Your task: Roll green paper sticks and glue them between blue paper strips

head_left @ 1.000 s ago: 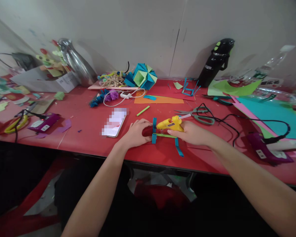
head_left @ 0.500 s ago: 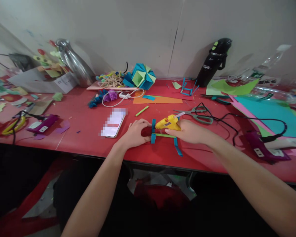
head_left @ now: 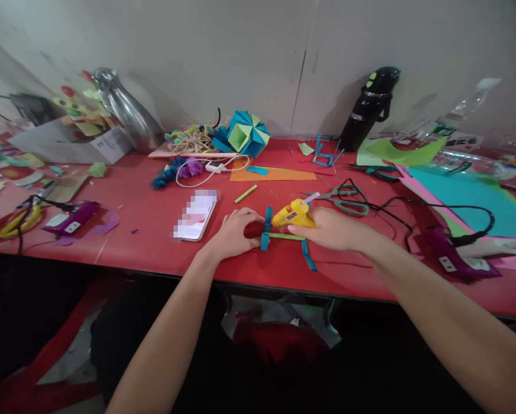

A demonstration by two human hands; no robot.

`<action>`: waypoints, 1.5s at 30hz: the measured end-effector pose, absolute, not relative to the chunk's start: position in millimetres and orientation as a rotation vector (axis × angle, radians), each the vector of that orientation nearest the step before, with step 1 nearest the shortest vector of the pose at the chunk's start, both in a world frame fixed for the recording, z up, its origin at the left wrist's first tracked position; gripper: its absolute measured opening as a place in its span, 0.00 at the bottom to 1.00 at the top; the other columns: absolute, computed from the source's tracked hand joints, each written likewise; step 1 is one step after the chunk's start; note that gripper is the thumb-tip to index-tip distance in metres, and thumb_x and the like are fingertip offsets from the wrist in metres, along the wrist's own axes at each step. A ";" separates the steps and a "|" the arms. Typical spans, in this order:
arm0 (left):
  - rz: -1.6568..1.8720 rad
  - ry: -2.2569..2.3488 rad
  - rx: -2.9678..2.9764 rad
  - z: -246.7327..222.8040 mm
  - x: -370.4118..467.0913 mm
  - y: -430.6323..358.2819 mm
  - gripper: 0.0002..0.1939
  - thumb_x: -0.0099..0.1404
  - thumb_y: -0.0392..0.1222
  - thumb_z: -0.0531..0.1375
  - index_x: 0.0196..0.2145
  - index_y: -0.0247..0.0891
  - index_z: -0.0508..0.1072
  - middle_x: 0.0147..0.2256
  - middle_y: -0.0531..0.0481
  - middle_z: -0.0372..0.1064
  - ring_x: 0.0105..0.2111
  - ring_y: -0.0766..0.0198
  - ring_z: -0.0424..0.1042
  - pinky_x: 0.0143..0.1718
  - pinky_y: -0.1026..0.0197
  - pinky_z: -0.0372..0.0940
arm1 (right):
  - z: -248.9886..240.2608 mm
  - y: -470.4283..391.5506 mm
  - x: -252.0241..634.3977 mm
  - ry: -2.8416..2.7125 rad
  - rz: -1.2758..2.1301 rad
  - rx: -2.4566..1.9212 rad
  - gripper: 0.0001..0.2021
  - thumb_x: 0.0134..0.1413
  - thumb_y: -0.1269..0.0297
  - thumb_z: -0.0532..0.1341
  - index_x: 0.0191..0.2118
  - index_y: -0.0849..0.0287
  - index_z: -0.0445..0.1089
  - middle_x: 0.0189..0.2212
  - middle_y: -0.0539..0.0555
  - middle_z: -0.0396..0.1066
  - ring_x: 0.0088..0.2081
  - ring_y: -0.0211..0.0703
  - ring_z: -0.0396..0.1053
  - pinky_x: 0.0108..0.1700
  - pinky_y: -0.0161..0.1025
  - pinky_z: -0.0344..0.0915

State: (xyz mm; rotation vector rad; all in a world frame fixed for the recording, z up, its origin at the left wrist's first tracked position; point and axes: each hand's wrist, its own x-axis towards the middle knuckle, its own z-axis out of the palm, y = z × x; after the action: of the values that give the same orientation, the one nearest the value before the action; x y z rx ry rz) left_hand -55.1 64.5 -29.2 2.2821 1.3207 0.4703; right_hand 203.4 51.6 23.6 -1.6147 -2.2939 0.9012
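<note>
My right hand [head_left: 333,229] is closed round a yellow hot glue gun [head_left: 295,214], with a clear glue stick poking up from its rear. The gun's nozzle points left, close to a blue paper strip [head_left: 265,241]. My left hand [head_left: 237,233] steadies that strip, index finger and thumb at its left side. A thin green paper stick [head_left: 286,236] runs from the strip rightward to another blue strip [head_left: 308,256], partly under my right hand. A loose green stick [head_left: 245,194] lies beyond my left hand.
Left of my hands lies a phone [head_left: 196,215]. Scissors [head_left: 348,201] and a black cable [head_left: 402,201] rest beyond my right hand. Farther back are a blue-green paper ball [head_left: 247,135], a black bottle [head_left: 370,109] and a steel jug [head_left: 129,109]. Coloured paper sheets [head_left: 473,195] cover the right side.
The view has shifted slightly. Both hands, the glue gun and the paper pieces keep nearly the same places.
</note>
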 end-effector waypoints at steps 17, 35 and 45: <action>0.490 1.369 2.273 -30.2 -53.6 62.7 0.24 0.57 0.53 0.66 0.50 0.47 0.71 0.55 0.48 0.65 0.55 0.48 0.65 0.60 0.40 0.54 | 46.2 22.9 259.2 -2.156 0.871 -1.839 0.27 0.57 0.41 0.55 0.52 0.54 0.71 0.41 0.56 0.77 0.40 0.53 0.74 0.46 0.46 0.70; 0.530 1.358 2.292 -35.4 -54.3 63.8 0.25 0.57 0.54 0.66 0.50 0.46 0.71 0.54 0.47 0.66 0.55 0.49 0.66 0.60 0.38 0.53 | 35.3 26.9 271.7 -2.118 0.994 -1.776 0.27 0.54 0.42 0.58 0.54 0.51 0.70 0.44 0.53 0.77 0.45 0.54 0.74 0.49 0.47 0.70; 0.533 1.357 2.296 -36.0 -54.2 64.8 0.25 0.56 0.54 0.67 0.49 0.46 0.71 0.54 0.48 0.66 0.55 0.49 0.65 0.61 0.39 0.52 | 35.0 28.3 271.6 -2.124 1.058 -1.734 0.26 0.58 0.43 0.56 0.56 0.52 0.69 0.49 0.55 0.75 0.49 0.55 0.73 0.57 0.49 0.65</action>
State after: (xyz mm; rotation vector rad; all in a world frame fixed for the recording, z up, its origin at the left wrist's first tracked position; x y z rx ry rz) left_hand -54.2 64.8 -36.0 2.2959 1.3567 0.5333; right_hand 271.6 28.3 35.0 -1.7344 -2.1239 1.0577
